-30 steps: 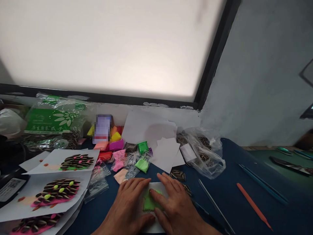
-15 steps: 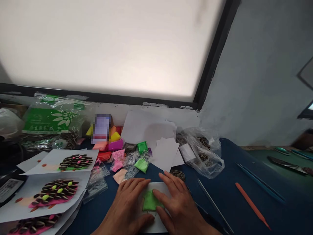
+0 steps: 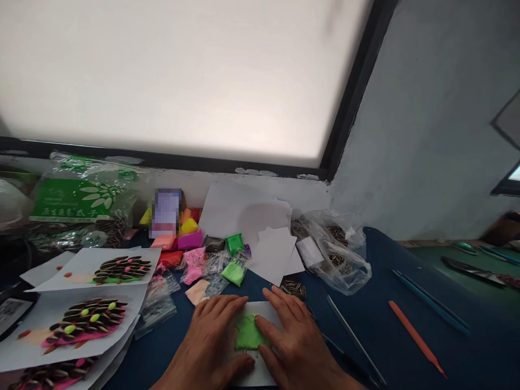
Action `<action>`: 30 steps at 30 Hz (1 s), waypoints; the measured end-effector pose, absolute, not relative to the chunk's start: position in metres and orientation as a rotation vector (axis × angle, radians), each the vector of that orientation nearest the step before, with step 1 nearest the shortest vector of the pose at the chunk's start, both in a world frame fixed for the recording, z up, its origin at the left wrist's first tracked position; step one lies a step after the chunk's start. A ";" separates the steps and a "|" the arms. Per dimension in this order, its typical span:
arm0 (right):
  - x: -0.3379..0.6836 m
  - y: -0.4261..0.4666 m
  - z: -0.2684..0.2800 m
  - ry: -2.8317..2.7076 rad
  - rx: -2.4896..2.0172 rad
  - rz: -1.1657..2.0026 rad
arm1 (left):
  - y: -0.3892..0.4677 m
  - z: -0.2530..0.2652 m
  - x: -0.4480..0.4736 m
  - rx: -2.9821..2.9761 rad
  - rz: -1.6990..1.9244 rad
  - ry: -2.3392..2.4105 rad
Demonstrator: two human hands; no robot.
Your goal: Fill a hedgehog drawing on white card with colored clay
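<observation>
head view: left hand (image 3: 211, 341) and right hand (image 3: 294, 338), grips spread, half-cover green clay (image 3: 247, 336).

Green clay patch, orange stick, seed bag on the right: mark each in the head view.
green clay patch (image 3: 246, 336), head view, on the middle of the flattened clay between the hands.
orange stick (image 3: 415, 337), head view, on mid-shaft.
seed bag (image 3: 340, 254), head view, on the clear plastic front.

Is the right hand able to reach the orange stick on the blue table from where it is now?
Probably yes. The right hand rests on the green clay, and the orange stick lies on its right side, with only thin tools flat on the table between.
</observation>
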State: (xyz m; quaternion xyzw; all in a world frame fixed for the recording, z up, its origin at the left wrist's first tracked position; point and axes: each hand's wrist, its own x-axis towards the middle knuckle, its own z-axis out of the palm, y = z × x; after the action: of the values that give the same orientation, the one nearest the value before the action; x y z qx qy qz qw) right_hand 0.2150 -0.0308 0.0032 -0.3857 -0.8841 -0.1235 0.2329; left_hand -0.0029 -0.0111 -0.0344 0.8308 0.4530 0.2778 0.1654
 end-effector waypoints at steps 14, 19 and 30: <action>0.217 -0.035 0.009 -2.312 -0.998 -0.327 | -0.011 -0.031 -0.003 2.349 0.757 1.306; 0.217 -0.037 0.002 -2.348 -0.976 -0.398 | -0.013 -0.029 -0.002 2.337 0.763 1.331; 0.220 -0.038 0.000 -2.357 -1.021 -0.403 | -0.018 -0.018 0.004 2.322 0.798 1.358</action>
State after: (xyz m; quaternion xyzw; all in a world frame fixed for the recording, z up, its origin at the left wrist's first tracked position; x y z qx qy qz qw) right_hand 0.2196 -0.0383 -0.0001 -0.3785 -0.8734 -0.1493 0.2676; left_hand 0.0037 -0.0179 -0.0184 0.8158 0.4772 0.2806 0.1672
